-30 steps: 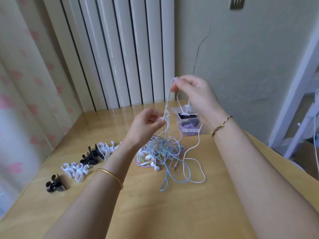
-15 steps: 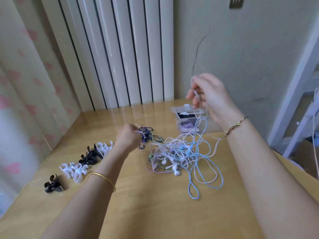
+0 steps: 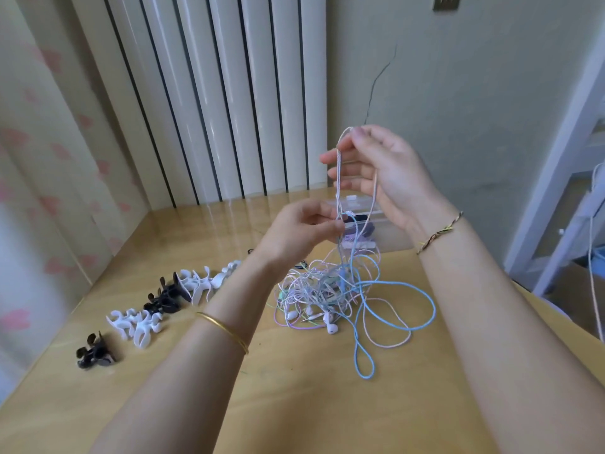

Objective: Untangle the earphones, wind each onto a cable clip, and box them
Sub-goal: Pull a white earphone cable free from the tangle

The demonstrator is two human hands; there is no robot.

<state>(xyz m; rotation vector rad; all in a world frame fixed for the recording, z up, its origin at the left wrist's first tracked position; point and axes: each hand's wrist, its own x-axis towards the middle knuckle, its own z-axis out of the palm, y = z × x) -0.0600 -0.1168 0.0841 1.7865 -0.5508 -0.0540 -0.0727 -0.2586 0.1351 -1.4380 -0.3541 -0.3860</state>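
A tangle of earphones (image 3: 322, 290) in white, pink, blue and green cables lies on the wooden table (image 3: 294, 404). My right hand (image 3: 379, 172) is raised above it and pinches the top of a pale cable loop (image 3: 340, 165) between thumb and forefinger. My left hand (image 3: 304, 231), lower down, pinches the same strands where they rise from the heap. A blue cable loop (image 3: 363, 362) trails toward me. A row of black and white cable clips (image 3: 157, 306) sits to the left. A clear plastic box (image 3: 363, 231) stands behind the hands, partly hidden.
White vertical blinds (image 3: 212, 93) and a patterned curtain (image 3: 39, 158) close off the back and left. A cracked wall is behind the box. A white shelf frame (image 3: 563, 191) with a hanging cable stands at the right, past the table edge.
My left hand came back from the left of the heap up to the cables under my right hand. My right hand has lifted a pale loop higher. The heap has bunched together again.
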